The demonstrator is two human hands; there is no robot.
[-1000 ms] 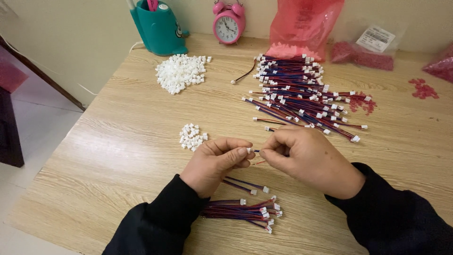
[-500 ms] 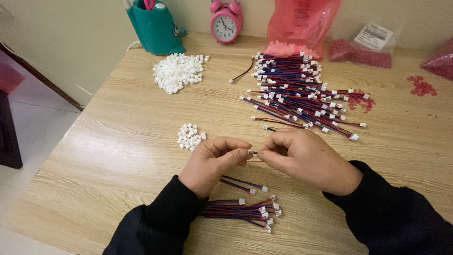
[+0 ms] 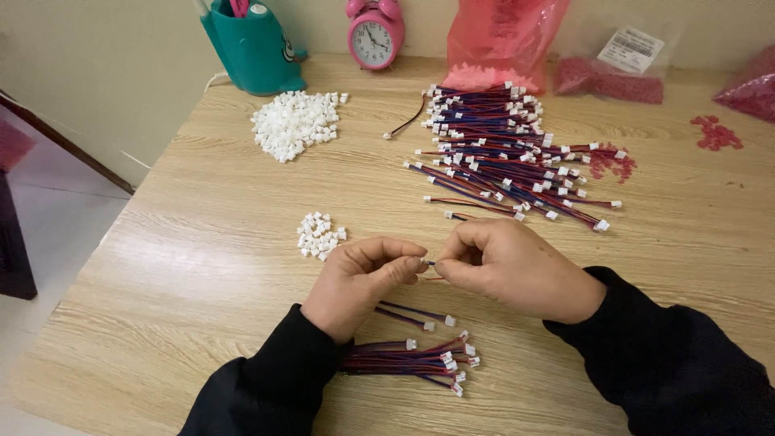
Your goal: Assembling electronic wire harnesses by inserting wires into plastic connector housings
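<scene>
Between our two hands, right where the fingertips meet, we pinch a thin red and blue wire (image 3: 429, 262); only a short dark stretch of it shows in the gap, the rest being hidden inside the fingers. Our left hand (image 3: 361, 278) closes thumb against forefinger on one end, and whether a small white piece sits in that pinch we cannot tell. Our right hand (image 3: 508, 266) clenches on the other side, its thumb and bent forefinger pressed tight on the wire. The two pinches nearly touch.

Both hands hover just over the wooden table (image 3: 202, 266), knuckles up, wrists angled inward so the fingertips face each other. Black sleeves cover both forearms, which come in from the bottom edge.

Just under the left wrist lies a small bundle of finished wires (image 3: 412, 359) with white plugs at their ends, and two loose ones lie just above it. Just beyond the left hand sits a small heap of white connector housings (image 3: 320, 234). Farther up the table, well apart from the hands, lies a larger heap of white housings (image 3: 295, 123) and a big spread pile of wires (image 3: 504, 153). At the back stand a teal holder (image 3: 254, 48), a pink alarm clock (image 3: 374, 34) and a pink plastic bag (image 3: 504, 44).
</scene>
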